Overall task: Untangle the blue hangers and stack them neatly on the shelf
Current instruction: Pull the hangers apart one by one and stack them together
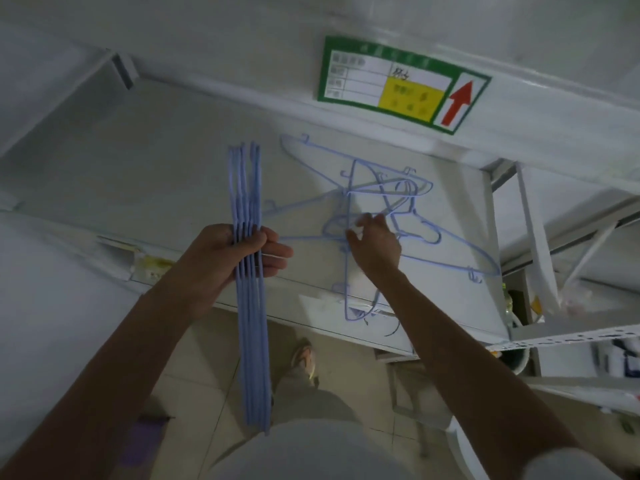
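My left hand (pixel 239 252) grips a bundle of several blue hangers (pixel 251 341) held edge-on, running from over the white shelf (pixel 156 174) down past its front edge. To the right, a tangle of blue wire hangers (pixel 374 188) lies spread on the shelf, one sticking out over the front edge. My right hand (pixel 375 242) reaches into the middle of the tangle, and its fingertips pinch a wire there.
A green, yellow and white label with a red arrow (pixel 401 84) is fixed to the beam above the shelf. Metal shelf posts and brackets (pixel 533 244) stand at the right. Below are floor tiles and my shoe (pixel 304 355).
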### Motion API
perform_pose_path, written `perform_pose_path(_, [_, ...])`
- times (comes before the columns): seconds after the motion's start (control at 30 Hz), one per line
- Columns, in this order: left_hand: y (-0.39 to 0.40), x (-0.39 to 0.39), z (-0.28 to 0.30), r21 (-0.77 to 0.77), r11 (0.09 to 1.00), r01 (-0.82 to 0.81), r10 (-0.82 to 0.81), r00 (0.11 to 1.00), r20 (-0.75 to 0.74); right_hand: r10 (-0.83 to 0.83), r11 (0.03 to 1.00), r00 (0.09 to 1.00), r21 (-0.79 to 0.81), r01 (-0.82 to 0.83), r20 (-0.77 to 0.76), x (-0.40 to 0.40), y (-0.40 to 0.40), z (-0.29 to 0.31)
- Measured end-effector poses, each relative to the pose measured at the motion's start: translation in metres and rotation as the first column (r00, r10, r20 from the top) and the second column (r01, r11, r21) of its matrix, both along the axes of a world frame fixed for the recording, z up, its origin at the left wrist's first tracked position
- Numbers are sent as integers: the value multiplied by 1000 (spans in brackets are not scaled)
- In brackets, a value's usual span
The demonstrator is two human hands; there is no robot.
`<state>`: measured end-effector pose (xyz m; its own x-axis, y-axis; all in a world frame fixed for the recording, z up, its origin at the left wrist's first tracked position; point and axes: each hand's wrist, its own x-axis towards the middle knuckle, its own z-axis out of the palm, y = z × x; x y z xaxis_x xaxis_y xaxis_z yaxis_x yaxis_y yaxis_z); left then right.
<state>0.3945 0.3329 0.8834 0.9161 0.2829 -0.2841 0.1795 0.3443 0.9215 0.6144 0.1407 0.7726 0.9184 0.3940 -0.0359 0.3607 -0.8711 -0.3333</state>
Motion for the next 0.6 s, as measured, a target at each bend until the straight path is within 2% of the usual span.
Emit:
perform_pose_path(0.03, [2, 3, -1, 14, 1000, 2, -2, 1000, -15, 97, 993, 994, -66, -93, 51, 7, 7, -7])
perform_pose_path(0.1, [5, 7, -5, 21, 1000, -5, 6, 999, -34, 197, 965, 979, -184, -184, 57, 17, 17, -17])
perform_pose_path(0.27, [17, 10, -14, -23, 1000, -9, 8, 999, -36, 271, 939, 948, -261, -222, 166, 23, 36, -30])
perform_pose_path(0.43, [27, 4, -23, -74, 997, -18, 14, 998, -64, 263, 925, 948, -328, -195, 179, 27, 50, -20])
perform_pose_path(0.53, [33, -6, -24, -125, 992, 4, -9, 999, -42, 208, 949, 953, -282, -143, 219, 24, 52, 8])
perform_pose_path(0.6, [40, -12, -25, -119, 992, 45, -50, 998, -37, 101, 979, 972, -198, -58, 214, 22, 41, 26])
